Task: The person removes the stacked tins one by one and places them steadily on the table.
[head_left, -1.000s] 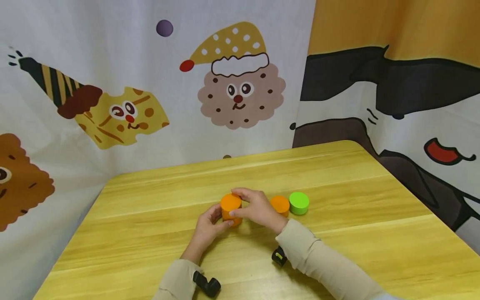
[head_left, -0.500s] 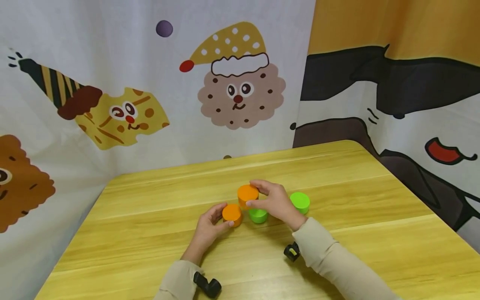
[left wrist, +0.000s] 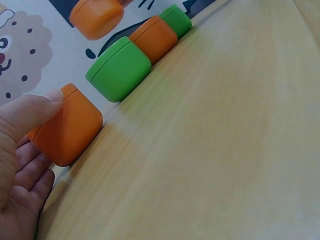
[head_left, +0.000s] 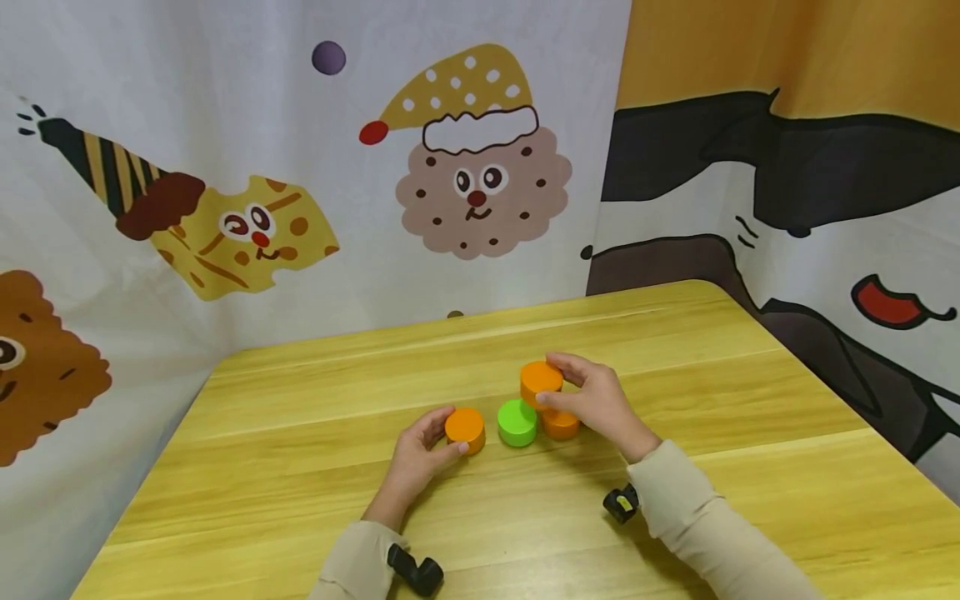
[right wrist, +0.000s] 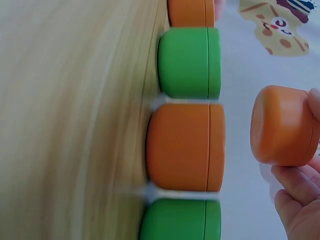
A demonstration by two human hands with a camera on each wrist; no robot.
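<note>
My right hand (head_left: pixel 603 407) pinches an orange lidded jar (head_left: pixel 541 383) by its sides and holds it above the table. In the right wrist view this raised jar (right wrist: pixel 282 125) hangs apart from the row on the table. My left hand (head_left: pixel 420 454) holds another orange jar (head_left: pixel 465 430) standing on the table, with the thumb (left wrist: pixel 37 111) on its near side. To its right stand a green jar (head_left: pixel 517 422) and an orange jar (head_left: pixel 561 425). A second green jar (left wrist: pixel 176 21) ends the row, hidden behind my right hand in the head view.
The wooden table (head_left: pixel 337 517) stretches around the row of jars. A curtain (head_left: pixel 360 275) with cartoon prints hangs behind it. Black wrist cameras sit at both cuffs, including the left camera (head_left: pixel 415 571).
The right hand has lifted an orange jar off the one at my left hand. It has carried it rightward, past the first green jar, above the orange one. The left hand stays put.
</note>
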